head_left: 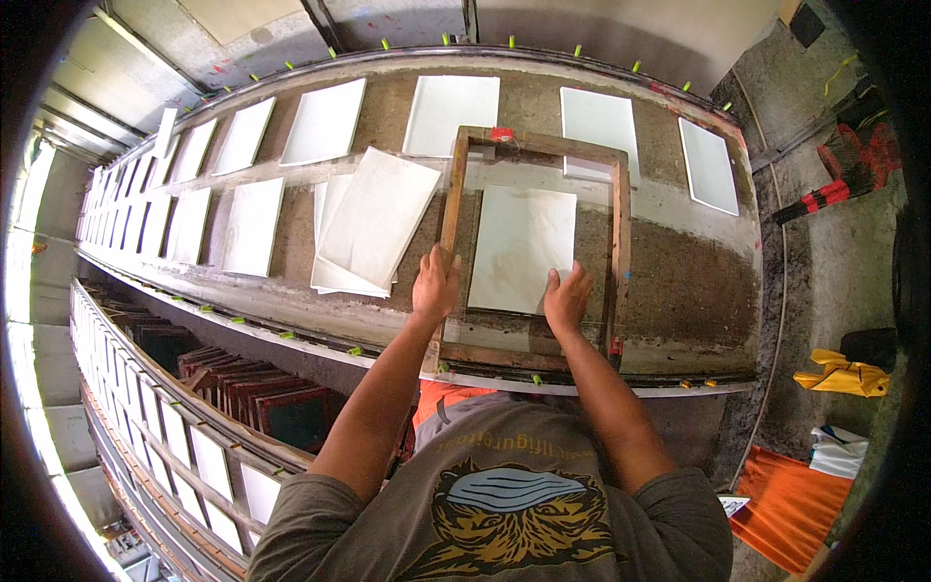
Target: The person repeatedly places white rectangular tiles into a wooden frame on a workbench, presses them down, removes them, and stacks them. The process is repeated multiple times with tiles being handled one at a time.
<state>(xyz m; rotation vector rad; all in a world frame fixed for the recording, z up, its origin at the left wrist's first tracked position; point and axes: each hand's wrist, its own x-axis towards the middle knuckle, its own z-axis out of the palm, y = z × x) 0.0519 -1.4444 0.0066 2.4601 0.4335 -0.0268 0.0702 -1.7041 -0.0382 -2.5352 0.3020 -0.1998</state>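
A wooden screen frame (453,209), reddish at its corners, lies over the near edge of a long table. My left hand (436,283) is closed round its left side rail. Inside the frame's outline shows a pale rectangular sheet (524,242); whether mesh covers it is hard to tell. By the sheet's lower right corner is my right hand (568,297), thumb apart from the fingers, with nothing visible in it. I cannot tell whether it touches the sheet or hovers. Left of the frame, a tilted sheet (380,218) overlaps others beneath it.
White sheets (323,121) lie in two rows along the brown-stained table (689,276). Green clips (446,40) line its edges. To the left, a second table bears white sheets (209,461), with stacked frames (262,393) below. Orange cloth (790,509) hangs at the right.
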